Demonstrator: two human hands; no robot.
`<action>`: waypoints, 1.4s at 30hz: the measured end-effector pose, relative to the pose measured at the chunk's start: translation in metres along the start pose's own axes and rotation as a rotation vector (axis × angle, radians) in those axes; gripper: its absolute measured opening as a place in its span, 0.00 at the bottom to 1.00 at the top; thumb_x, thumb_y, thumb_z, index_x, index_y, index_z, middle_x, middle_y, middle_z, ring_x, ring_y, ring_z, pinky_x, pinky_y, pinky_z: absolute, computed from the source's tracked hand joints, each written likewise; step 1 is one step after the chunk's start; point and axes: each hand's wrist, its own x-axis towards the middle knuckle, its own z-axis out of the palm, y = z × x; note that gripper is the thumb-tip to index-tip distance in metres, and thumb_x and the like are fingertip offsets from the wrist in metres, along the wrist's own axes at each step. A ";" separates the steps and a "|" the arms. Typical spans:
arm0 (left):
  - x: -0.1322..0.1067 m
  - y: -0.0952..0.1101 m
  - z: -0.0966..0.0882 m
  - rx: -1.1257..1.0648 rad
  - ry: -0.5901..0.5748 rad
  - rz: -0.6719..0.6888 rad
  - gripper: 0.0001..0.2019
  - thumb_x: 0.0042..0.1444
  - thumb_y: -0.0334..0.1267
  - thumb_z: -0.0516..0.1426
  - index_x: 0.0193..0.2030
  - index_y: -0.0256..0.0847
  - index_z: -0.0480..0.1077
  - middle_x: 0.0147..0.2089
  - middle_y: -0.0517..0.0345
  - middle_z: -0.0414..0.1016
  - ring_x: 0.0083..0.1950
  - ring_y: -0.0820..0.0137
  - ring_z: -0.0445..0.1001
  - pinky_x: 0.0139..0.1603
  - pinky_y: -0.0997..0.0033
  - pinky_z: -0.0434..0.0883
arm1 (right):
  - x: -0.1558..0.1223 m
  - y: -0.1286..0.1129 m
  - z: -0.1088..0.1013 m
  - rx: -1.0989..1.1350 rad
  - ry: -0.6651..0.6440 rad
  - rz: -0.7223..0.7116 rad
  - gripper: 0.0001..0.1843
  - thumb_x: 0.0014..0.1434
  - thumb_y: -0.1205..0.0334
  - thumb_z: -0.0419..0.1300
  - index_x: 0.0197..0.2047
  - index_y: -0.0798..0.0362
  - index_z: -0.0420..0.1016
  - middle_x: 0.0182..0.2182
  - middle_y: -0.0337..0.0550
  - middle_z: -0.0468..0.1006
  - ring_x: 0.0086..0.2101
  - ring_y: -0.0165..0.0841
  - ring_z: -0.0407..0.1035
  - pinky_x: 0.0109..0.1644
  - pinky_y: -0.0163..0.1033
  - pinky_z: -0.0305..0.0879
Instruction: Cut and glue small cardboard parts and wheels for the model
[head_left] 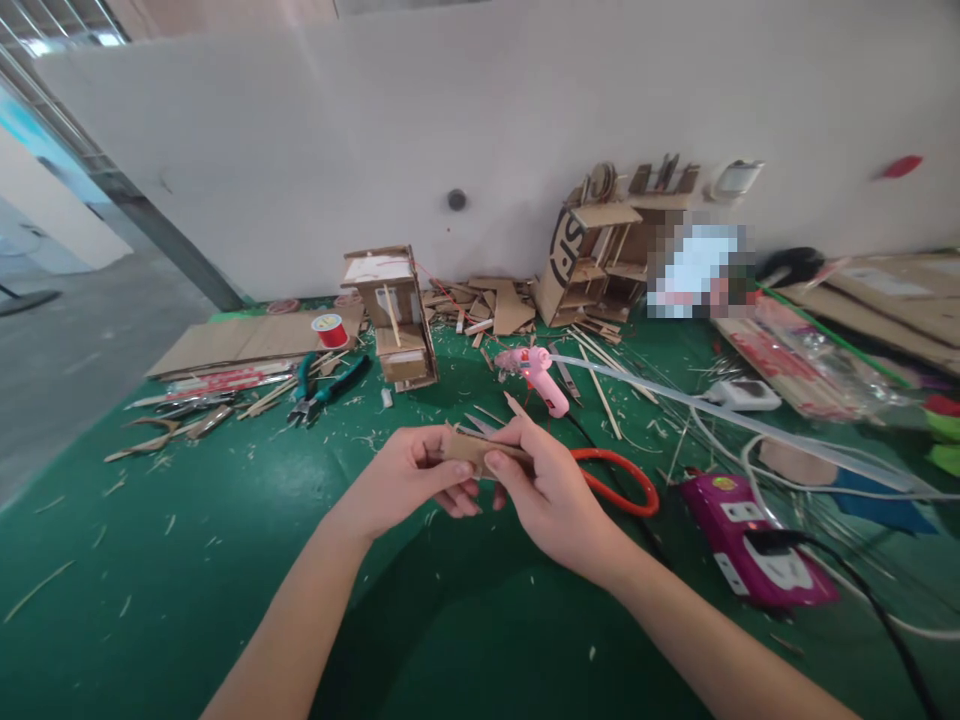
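Between my two hands is a small strip of brown cardboard [474, 452], held above the table. My left hand [409, 470] pinches its left end between thumb and fingers. The other end is gripped by my right hand [551, 490], whose thumb lies on the near face. Just beyond the hands show the scissors' blades [480, 424], and an orange handle loop [651, 490] emerges to the right of my right hand; the part between is hidden. A pink hot glue gun [546, 385] with a long clear glue stick [645, 375] lies behind my right hand.
A small cardboard shelf [390, 320] stands behind the hands, with a larger cardboard structure [592, 260] at back right. Pliers [315, 395] and a red thread spool [330, 331] are at left. A purple power strip [750, 545] with cables sits right. Cardboard scraps [510, 305] lie at the wall.
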 end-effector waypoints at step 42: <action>0.028 -0.008 0.004 -0.019 0.546 0.233 0.11 0.54 0.44 0.60 0.32 0.37 0.70 0.22 0.61 0.68 0.22 0.76 0.66 0.22 0.77 0.62 | -0.048 -0.042 -0.003 -1.291 -0.304 0.072 0.10 0.64 0.59 0.54 0.33 0.51 0.73 0.27 0.44 0.77 0.24 0.37 0.73 0.21 0.39 0.53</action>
